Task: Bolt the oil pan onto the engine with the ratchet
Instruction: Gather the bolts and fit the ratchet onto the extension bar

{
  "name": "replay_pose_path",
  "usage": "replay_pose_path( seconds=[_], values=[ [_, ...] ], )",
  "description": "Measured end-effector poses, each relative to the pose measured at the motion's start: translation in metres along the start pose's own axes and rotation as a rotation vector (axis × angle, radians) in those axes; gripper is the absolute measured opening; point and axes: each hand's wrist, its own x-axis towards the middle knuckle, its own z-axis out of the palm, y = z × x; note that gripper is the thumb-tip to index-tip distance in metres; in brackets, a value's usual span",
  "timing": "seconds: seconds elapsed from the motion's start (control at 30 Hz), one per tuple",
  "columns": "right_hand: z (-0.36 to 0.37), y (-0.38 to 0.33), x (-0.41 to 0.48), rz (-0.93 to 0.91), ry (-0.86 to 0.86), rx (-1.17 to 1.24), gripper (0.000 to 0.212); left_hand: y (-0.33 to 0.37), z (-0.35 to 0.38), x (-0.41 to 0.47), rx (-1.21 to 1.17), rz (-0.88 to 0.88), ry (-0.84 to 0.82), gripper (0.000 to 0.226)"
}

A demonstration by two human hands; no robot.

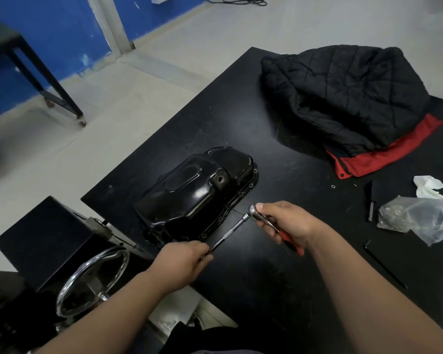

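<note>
Black table (304, 251) with a scuffed top, seen from above. At 1 o'clock, a black quilted jacket (343, 98) lies heaped, its red lining (384, 152) showing along the near edge. At 3 o'clock, a crumpled white tissue (429, 186) lies just beyond a clear plastic bag (417, 218) holding small metal parts. Beside the bag, toward the table's centre, a short dark rod (370, 210); nearer the jacket, a small washer (333, 186). At 8 o'clock, off the table, a chrome-rimmed wheel (92, 279) beside a black box (44, 238). At 10 o'clock, a second black table (0, 39) on castors stands against a blue wall (49, 26); pale floor (113, 103) between.
</note>
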Motion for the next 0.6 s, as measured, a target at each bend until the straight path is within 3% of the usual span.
replay_pose_path(
  seconds=[0.2, 0.33, 0.47, 0.6],
  values=[
    [-0.013, -0.016, 0.000, 0.077, -0.304, 0.001, 0.040, 0.009, -0.023, -0.010, -0.145, 0.115, -0.134, 0.032],
    [-0.024, -0.040, 0.004, 0.107, -0.420, -0.112, 0.047, 0.016, -0.048, -0.013, -0.249, 0.131, -0.226, 0.035],
    [-0.022, -0.046, 0.009, 0.038, -0.557, 0.063, 0.042, 0.023, -0.072, -0.015, -0.489, 0.094, -0.280, 0.035],
    [-0.016, -0.046, 0.013, 0.062, -0.552, 0.085, 0.043, 0.023, -0.078, -0.015, -0.315, 0.121, -0.256, 0.034]
  ],
)
